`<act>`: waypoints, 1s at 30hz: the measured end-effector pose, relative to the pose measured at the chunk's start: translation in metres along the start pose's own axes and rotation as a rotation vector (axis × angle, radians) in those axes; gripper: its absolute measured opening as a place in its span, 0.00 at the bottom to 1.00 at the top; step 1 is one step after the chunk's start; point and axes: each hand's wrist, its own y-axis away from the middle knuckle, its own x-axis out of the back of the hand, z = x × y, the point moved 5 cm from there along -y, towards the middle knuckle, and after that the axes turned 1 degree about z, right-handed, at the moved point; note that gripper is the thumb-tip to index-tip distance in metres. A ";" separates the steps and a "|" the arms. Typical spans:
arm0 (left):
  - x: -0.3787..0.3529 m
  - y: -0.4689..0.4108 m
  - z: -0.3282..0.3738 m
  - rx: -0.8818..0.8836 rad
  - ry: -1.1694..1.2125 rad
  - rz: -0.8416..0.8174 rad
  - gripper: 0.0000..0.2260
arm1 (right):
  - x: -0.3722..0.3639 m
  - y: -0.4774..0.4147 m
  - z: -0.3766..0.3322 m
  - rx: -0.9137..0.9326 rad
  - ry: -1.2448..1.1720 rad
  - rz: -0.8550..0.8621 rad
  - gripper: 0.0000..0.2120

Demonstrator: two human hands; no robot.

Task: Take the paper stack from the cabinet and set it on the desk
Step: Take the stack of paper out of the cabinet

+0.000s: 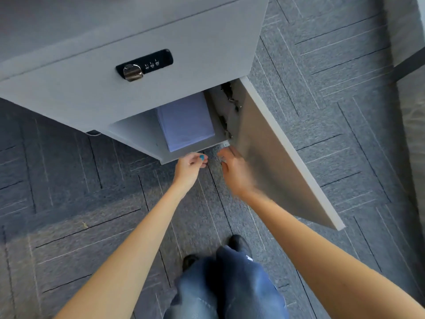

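Observation:
A white paper stack (187,122) lies flat inside the lower compartment of a grey cabinet (138,88), toward its right side. The cabinet door (276,153) is swung open to the right. My left hand (190,165) hovers just in front of the compartment's bottom edge, fingers loosely curled, holding nothing. My right hand (232,169) is beside it near the lower hinge corner, fingers bent and empty, a little blurred. Both hands are short of the paper and do not touch it.
A black combination lock (145,64) sits on the drawer front above the compartment. Grey carpet tiles (92,203) cover the floor. My legs in blue jeans (225,286) and dark shoes stand below the hands. The open door juts out on the right.

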 end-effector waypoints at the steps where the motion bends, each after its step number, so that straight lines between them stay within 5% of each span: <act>1: 0.001 -0.015 -0.010 -0.002 -0.005 0.003 0.12 | -0.012 -0.011 0.006 -0.006 -0.015 0.019 0.16; 13: 0.001 -0.184 -0.100 -0.173 -0.079 0.096 0.06 | -0.143 -0.138 0.082 0.103 -0.042 0.003 0.10; 18: 0.015 -0.242 -0.118 -0.309 -0.070 0.274 0.05 | -0.183 -0.190 0.102 0.040 -0.116 0.054 0.08; 23: 0.032 -0.275 -0.138 -0.372 -0.321 0.478 0.14 | -0.208 -0.220 0.118 -0.115 -0.093 0.077 0.18; 30: 0.026 -0.302 -0.179 -0.231 -0.639 0.388 0.28 | -0.213 -0.244 0.128 -0.321 -0.162 0.107 0.24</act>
